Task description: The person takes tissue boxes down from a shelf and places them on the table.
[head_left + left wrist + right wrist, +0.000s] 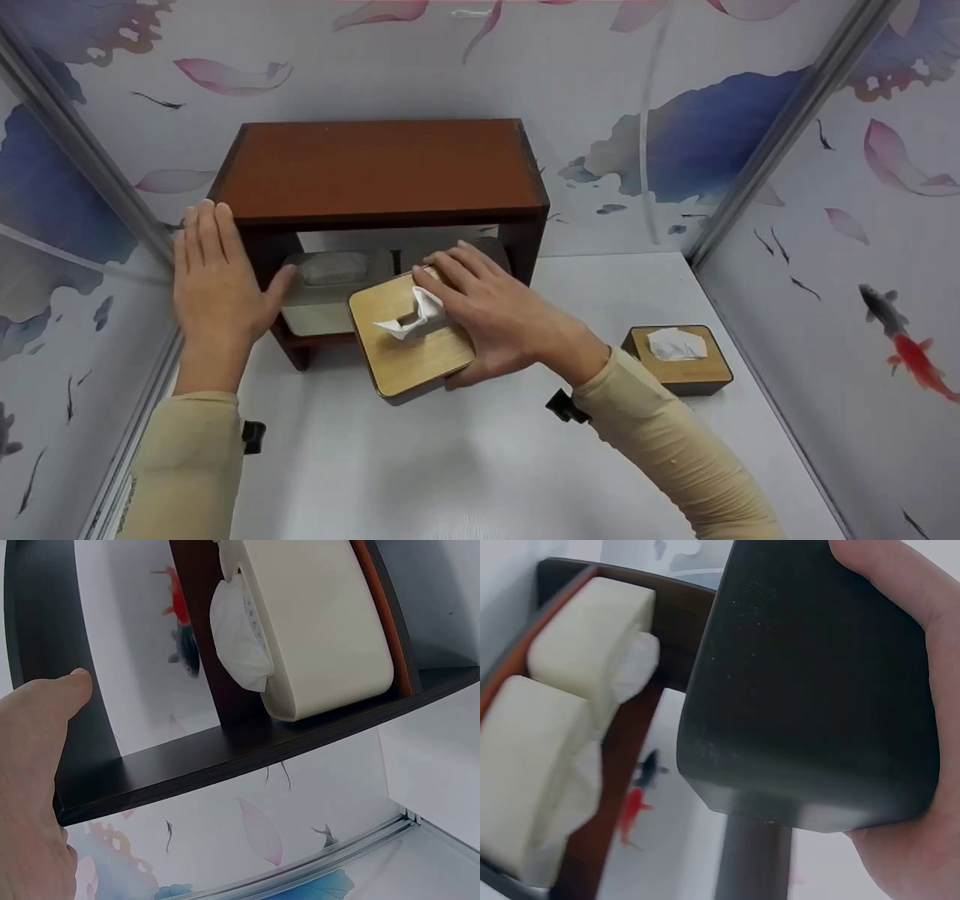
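Observation:
My right hand [502, 319] grips a tissue box [397, 360] with a light wooden top and dark sides, holding it tilted in front of a brown wooden shelf [382, 165]. A white tissue pokes out of its top. The right wrist view shows the box's dark surface [810, 690], with the hand [952, 765] wrapped around one side. My left hand [217, 277] touches the shelf's left side, fingers straight and thumb spread toward the opening. Inside, two cream tissue boxes [577, 637] stand side by side on the lower board; in the head view the held box partly hides them.
A second wood-topped tissue box [675, 367] rests on the white table [360, 465] at the right. Patterned wall panels [697, 135] with metal corner posts [780, 142] enclose the table at the back and both sides.

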Demonstrator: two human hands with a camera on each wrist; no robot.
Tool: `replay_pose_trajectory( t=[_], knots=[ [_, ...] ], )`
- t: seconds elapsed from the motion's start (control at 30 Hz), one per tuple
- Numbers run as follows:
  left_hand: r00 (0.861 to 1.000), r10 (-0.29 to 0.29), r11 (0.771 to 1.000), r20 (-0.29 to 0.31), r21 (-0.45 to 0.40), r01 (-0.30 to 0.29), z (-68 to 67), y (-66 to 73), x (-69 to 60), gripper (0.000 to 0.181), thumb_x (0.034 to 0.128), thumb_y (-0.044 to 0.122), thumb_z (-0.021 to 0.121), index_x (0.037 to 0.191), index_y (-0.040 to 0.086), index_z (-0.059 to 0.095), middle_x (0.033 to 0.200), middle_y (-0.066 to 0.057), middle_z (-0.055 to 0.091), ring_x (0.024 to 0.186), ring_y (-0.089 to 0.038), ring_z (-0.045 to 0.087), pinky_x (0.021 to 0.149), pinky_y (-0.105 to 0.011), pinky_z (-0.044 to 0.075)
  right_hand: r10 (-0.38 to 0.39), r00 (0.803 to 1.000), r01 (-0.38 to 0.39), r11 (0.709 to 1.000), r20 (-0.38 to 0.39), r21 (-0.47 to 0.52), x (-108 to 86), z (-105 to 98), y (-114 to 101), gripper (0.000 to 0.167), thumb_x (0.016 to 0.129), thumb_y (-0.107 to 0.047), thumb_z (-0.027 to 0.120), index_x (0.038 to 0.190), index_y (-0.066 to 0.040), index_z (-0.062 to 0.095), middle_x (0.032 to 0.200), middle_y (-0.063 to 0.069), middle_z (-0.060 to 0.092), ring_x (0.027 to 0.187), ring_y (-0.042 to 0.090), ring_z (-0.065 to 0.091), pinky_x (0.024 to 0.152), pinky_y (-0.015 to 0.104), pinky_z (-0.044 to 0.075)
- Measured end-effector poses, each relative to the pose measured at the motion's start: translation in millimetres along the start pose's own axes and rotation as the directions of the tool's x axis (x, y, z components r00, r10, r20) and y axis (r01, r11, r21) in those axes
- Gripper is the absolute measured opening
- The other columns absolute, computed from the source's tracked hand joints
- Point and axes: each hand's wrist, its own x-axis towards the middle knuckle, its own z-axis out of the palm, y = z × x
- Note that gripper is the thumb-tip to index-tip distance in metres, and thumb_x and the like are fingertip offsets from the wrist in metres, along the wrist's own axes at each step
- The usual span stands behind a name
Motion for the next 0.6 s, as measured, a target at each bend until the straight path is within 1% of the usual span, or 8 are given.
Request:
replay_pose_trajectory(
  t=[0.17,0.3,0.5,0.6],
  knots=[
    [1.0,0.004,1.0,0.005,-0.002,-0.004,-1.1,-0.7,-1.2,0.104,0.0939,0.055,0.052,0.154,0.003,-0.015,0.163,-0.02,-0.011,0.152,-0.036,-0.009,0.125,-0.05,-0.004,0.036,0.998,-0.037,0.999,0.051,0.016,-12.6,25,3,0.124,0.059,-0.074,0.074,0.153,-0.009,0.028,0.149,0.012,0.038,0.141,0.029,0.033,0.125,0.044,0.016],
    [1.0,0.004,1.0,0.004,-0.007,-0.004,-1.1,-0.9,-1.1,0.104,0.0942,0.055,0.052,0.154,0.003,-0.016,0.163,-0.019,-0.012,0.152,-0.036,-0.01,0.125,-0.05,-0.005,0.058,0.994,-0.062,0.998,0.095,0.034,-21.7,48,8,0.124,0.059,-0.075,0.074,0.153,-0.01,0.027,0.149,0.012,0.038,0.141,0.031,0.034,0.123,0.046,0.021],
    [1.0,0.009,1.0,-0.02,-0.02,-0.009,0.3,-0.9,-1.0,0.103,0.0943,0.055,0.052,0.155,0.003,-0.014,0.163,-0.02,-0.01,0.152,-0.037,-0.008,0.125,-0.05,-0.003,0.104,0.978,-0.115,0.992,0.179,0.05,-38.8,89,17,0.123,0.059,-0.076,0.073,0.154,-0.012,0.026,0.15,0.012,0.038,0.14,0.03,0.034,0.12,0.046,0.029],
    [1.0,0.013,1.0,-0.028,-0.021,-0.014,1.4,-1.0,-0.7,0.103,0.0942,0.055,0.052,0.155,0.002,-0.013,0.163,-0.02,-0.009,0.152,-0.037,-0.007,0.125,-0.05,-0.003,0.123,0.974,-0.137,0.989,0.192,0.061,-49.2,109,22,0.123,0.059,-0.076,0.074,0.153,-0.011,0.027,0.15,0.013,0.039,0.139,0.03,0.035,0.118,0.047,0.03]
  ],
)
